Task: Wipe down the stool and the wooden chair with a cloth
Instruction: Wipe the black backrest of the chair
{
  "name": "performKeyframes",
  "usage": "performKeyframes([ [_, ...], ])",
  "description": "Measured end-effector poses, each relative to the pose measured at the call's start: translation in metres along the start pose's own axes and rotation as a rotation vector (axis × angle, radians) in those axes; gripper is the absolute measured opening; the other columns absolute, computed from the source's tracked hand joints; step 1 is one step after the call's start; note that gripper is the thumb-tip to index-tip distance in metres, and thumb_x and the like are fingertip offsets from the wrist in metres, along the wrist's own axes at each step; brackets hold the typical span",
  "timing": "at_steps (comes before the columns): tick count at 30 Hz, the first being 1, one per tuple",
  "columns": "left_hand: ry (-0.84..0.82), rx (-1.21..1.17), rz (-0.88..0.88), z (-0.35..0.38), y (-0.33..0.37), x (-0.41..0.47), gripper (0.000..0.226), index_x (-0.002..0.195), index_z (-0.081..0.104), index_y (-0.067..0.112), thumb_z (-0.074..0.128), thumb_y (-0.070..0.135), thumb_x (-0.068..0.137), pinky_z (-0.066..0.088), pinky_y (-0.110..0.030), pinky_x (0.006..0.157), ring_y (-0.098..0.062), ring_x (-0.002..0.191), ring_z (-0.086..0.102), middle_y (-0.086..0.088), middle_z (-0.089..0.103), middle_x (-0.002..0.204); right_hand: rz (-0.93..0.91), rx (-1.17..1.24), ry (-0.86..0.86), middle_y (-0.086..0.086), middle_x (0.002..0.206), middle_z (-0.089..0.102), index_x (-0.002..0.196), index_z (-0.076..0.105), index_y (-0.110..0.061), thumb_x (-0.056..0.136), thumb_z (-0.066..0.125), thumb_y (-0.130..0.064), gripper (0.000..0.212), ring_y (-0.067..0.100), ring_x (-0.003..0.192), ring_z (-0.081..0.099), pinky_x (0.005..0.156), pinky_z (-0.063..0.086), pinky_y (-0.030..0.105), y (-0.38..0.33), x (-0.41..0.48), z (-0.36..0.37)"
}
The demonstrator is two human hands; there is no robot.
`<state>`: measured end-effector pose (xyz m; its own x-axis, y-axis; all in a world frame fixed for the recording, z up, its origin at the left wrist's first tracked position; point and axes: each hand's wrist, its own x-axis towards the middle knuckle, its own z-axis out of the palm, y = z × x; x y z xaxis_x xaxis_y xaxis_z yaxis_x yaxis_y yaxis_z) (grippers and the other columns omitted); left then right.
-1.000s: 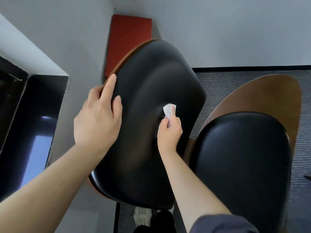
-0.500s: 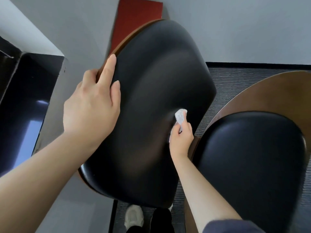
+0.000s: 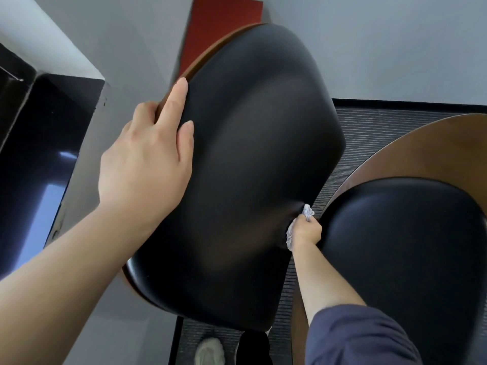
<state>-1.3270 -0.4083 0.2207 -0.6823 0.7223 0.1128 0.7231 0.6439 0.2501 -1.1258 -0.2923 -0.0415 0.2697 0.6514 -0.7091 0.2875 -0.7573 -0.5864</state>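
A large black leather cushion (image 3: 237, 167) on a curved wooden shell fills the centre of the head view; it is the wooden chair's back. My left hand (image 3: 147, 164) grips its upper left edge, fingers wrapped over the wood rim. My right hand (image 3: 305, 230) is shut on a small crumpled white cloth (image 3: 308, 210) and presses it against the cushion's lower right edge. To the right lies a second black cushion (image 3: 395, 246) on a brown wooden shell (image 3: 411, 151).
A grey wall stands behind, with a red panel (image 3: 221, 30) leaning at the top. A dark glossy surface (image 3: 34, 154) sits at the left. Grey ribbed carpet (image 3: 369, 125) covers the floor. My white shoe (image 3: 210, 351) shows at the bottom.
My right hand has slid the cloth down and to the right across the cushion, from its middle to its lower right edge. My left hand keeps its grip on the rim.
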Motion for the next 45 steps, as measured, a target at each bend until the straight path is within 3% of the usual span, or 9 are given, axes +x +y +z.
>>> performKeyframes([
  [6,0.002,-0.022,-0.007,0.000,-0.001,0.001,0.051,0.151,0.016,0.036,0.025,0.042,0.102,0.044,-0.042,0.066,-0.034,0.096,0.052,-0.010,0.047,0.128,-0.186,-0.048,0.023,0.001,0.052,0.046,0.073,0.053,-0.011,0.093,0.043,-0.008,0.023,0.011,0.035,0.044,0.035,0.035,0.018,-0.016,-0.010,-0.001],
  [11,-0.004,-0.032,-0.022,-0.001,-0.001,0.001,0.051,0.151,0.016,0.037,0.026,0.043,0.102,0.048,-0.045,0.068,-0.034,0.097,0.053,-0.008,0.046,0.129,0.156,-0.014,-0.001,0.006,0.065,0.058,0.087,0.061,-0.004,0.101,0.048,-0.035,0.037,0.025,0.068,0.064,0.042,0.035,0.020,-0.011,-0.011,-0.017],
  [15,-0.004,-0.043,-0.012,-0.001,-0.001,0.002,0.050,0.151,0.015,0.038,0.026,0.043,0.102,0.050,-0.047,0.070,-0.033,0.098,0.052,-0.008,0.046,0.129,0.069,0.034,-0.030,0.002,0.035,0.048,0.065,0.050,-0.007,0.101,0.047,-0.027,0.041,0.015,0.029,0.047,0.034,0.031,0.012,-0.035,0.013,-0.006],
  [20,0.005,-0.038,-0.016,-0.002,-0.002,0.002,0.051,0.151,0.015,0.037,0.026,0.042,0.102,0.049,-0.045,0.069,-0.034,0.100,0.052,-0.009,0.046,0.129,0.174,-0.120,-0.049,0.007,0.058,0.055,0.094,0.065,0.005,0.099,0.053,-0.028,0.036,0.023,0.065,0.061,0.068,0.051,0.027,-0.019,0.017,-0.016],
  [22,0.008,-0.036,-0.006,0.000,-0.002,0.001,0.050,0.151,0.016,0.037,0.027,0.042,0.102,0.045,-0.043,0.068,-0.034,0.099,0.052,-0.010,0.046,0.128,0.188,-0.098,-0.057,0.008,0.058,0.051,0.080,0.061,-0.001,0.100,0.050,-0.035,0.041,0.024,0.056,0.053,0.057,0.046,0.029,-0.024,0.008,-0.014],
  [28,0.005,-0.029,-0.025,-0.001,-0.001,0.002,0.050,0.151,0.016,0.037,0.027,0.042,0.103,0.050,-0.046,0.067,-0.034,0.096,0.053,-0.010,0.047,0.127,-0.173,-0.059,-0.005,-0.003,0.048,0.049,0.063,0.043,-0.018,0.096,0.045,-0.014,0.033,0.020,0.050,0.051,0.039,0.037,0.018,-0.052,-0.020,-0.001],
  [31,-0.013,-0.026,-0.025,-0.003,0.000,0.001,0.050,0.151,0.015,0.036,0.027,0.043,0.103,0.053,-0.049,0.065,-0.035,0.095,0.054,-0.011,0.047,0.127,-0.019,-0.071,-0.037,0.003,0.059,0.054,0.061,0.049,-0.018,0.095,0.051,-0.023,0.034,0.029,0.064,0.060,0.057,0.047,0.026,-0.011,-0.030,-0.014],
  [35,-0.034,-0.030,-0.022,-0.005,0.000,0.001,0.051,0.152,0.017,0.033,0.028,0.040,0.103,0.044,-0.043,0.062,-0.036,0.092,0.053,-0.013,0.047,0.126,-0.101,0.018,-0.031,0.004,0.052,0.050,0.072,0.059,-0.013,0.093,0.046,-0.016,0.025,0.022,0.042,0.048,0.036,0.037,0.020,-0.047,-0.054,0.007],
  [45,-0.065,-0.063,-0.037,-0.009,0.003,0.001,0.052,0.152,0.020,0.031,0.029,0.037,0.102,0.038,-0.040,0.063,-0.032,0.084,0.051,-0.013,0.048,0.123,-0.651,-0.093,-0.115,0.005,0.080,0.060,0.113,0.064,-0.031,0.083,0.041,-0.034,0.038,0.025,0.073,0.063,0.072,0.056,0.045,-0.045,-0.136,0.020],
])
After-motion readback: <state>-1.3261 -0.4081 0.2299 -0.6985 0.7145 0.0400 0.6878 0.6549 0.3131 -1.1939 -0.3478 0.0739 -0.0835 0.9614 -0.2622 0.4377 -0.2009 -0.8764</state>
